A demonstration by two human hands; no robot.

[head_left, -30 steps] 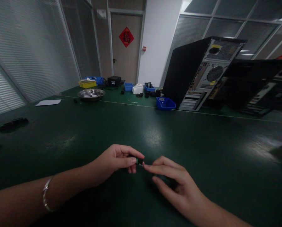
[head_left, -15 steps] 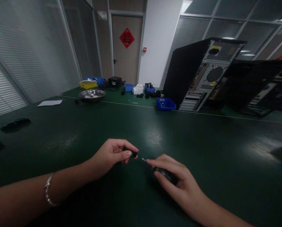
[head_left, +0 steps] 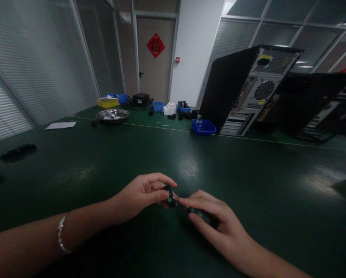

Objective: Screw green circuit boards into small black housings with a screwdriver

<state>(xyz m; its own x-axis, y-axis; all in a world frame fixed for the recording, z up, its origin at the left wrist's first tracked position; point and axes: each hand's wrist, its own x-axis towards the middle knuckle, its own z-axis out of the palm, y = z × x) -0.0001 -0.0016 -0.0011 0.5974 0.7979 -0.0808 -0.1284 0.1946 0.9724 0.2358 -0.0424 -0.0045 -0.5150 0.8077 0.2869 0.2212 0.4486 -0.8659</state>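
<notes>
In front of the blue bin [head_left: 204, 130], the left hand [head_left: 144, 194] pinches a small green-black part [head_left: 170, 199]; I see the right hand [head_left: 220, 218] grasping a screwdriver-like tool [head_left: 202, 214] at its edge, best kept steady.

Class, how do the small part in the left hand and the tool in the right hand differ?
The part is short and compact; the tool is longer, with a narrow tip. The part is pinched in the left hand; the tool's handle lies inside the right hand, largely covered. Both look mostly dark.
</notes>
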